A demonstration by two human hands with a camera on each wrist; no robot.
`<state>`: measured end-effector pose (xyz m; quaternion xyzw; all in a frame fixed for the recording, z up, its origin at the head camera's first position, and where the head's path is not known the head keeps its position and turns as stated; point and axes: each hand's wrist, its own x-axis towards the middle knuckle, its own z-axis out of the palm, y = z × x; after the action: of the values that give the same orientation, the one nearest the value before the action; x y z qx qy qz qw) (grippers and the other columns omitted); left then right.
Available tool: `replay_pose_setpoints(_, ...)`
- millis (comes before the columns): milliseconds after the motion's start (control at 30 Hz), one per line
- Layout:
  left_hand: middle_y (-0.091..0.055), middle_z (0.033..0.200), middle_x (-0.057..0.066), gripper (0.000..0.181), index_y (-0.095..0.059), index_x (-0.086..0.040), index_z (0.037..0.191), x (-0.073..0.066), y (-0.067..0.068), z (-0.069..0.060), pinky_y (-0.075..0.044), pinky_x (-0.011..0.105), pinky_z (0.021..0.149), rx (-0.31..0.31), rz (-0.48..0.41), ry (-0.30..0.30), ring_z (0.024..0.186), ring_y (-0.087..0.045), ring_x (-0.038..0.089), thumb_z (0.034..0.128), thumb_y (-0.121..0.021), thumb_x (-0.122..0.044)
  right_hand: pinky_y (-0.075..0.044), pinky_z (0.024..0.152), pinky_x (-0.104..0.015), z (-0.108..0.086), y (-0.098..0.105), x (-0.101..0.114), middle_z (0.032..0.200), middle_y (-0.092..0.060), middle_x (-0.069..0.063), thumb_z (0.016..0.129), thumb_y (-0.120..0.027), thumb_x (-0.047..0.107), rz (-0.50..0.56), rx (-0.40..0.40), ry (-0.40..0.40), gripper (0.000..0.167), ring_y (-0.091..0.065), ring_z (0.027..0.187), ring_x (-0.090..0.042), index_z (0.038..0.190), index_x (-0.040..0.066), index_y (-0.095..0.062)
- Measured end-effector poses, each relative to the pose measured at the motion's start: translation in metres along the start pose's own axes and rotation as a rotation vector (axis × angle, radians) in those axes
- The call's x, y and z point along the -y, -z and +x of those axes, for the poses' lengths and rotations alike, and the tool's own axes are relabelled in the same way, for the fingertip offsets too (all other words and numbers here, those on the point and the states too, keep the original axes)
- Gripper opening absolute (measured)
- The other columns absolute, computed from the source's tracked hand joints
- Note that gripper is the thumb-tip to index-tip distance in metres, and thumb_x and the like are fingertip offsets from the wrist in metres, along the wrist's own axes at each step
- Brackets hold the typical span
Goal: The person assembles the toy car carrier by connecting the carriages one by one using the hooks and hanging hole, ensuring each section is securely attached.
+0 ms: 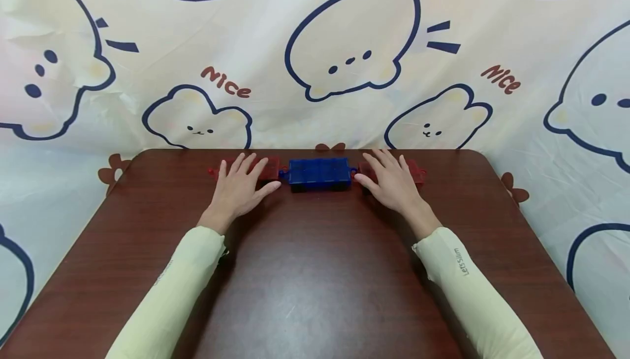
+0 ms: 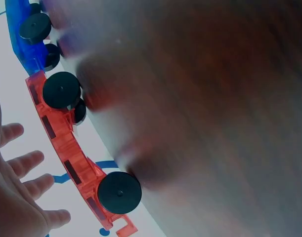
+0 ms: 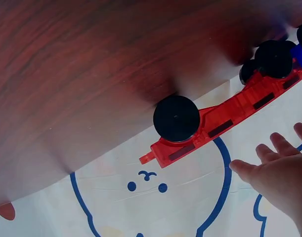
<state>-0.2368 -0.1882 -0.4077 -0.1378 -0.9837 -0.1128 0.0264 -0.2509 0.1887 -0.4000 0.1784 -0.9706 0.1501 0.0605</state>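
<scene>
Pale sleeves [image 1: 167, 288] stretch over the desk [image 1: 305, 293] towards its far edge. Fingers straight and spread, the left hand [image 1: 238, 186] hovers by the left red wagon [image 2: 66, 133], the right hand [image 1: 392, 184] likewise by the right red wagon [image 3: 230, 116]; both hold nothing. Between these wagons stands a blue wagon [image 1: 319, 174], all three lined up along the far edge.

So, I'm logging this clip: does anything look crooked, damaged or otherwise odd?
Nothing stands out. The blue car sits between the left red car and the right red car in a fairly straight row, wheels down on the table. No spill or breakage shows in the visible parts.
</scene>
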Motion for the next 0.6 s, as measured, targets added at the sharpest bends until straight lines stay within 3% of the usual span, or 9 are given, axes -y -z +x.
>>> replay_pose_setpoints(333,-0.029,0.162,0.021,0.082,-0.038,-0.012,0.157,0.004,-0.001,0.002,-0.002,0.068,0.117,0.000,0.004,-0.006,0.151,-0.015,0.043,0.0971,-0.048,-0.067,-0.017,0.119,-0.061,0.002,-0.007,0.011,0.157,-0.040,-0.018,0.101,-0.060,0.043,0.011,-0.044,0.090,0.062,-0.029,0.149,-0.036,0.150,0.007,-0.049)
replay_pose_setpoints(600,-0.029,0.162,0.021,0.076,-0.038,-0.012,0.157,0.003,-0.001,0.004,-0.004,0.068,0.117,0.007,-0.019,-0.011,0.151,-0.015,0.043,0.0985,-0.054,-0.059,-0.020,0.119,-0.061,0.007,-0.014,0.026,0.155,-0.043,-0.017,0.101,-0.063,0.039,0.011,-0.063,0.141,0.058,-0.032,0.148,-0.036,0.148,0.007,-0.053)
